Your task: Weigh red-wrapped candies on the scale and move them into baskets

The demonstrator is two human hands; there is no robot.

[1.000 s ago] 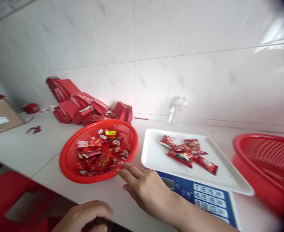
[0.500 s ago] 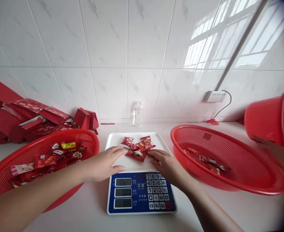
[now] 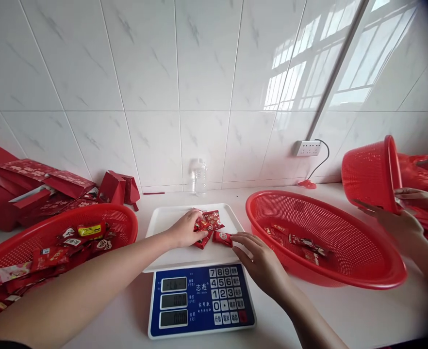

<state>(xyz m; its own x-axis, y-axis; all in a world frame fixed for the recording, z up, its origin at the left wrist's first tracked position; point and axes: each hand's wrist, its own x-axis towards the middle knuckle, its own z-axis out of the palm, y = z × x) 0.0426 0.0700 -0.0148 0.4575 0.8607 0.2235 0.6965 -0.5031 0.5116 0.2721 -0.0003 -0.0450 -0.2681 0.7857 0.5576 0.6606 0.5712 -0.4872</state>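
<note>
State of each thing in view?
Scale: on, lower two displays 0.00
White tray: holding red packets
Left basket: packets inside
Right basket: few packets inside
Far-right basket: tipped sideways
Bottle: upright
Left hand: curled over tray packets
Right hand: open, beside one packet

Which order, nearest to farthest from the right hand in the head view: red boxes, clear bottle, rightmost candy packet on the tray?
1. Candy packet, by the right hand's fingertips
2. Clear bottle, behind the tray
3. Red boxes, far left
</note>
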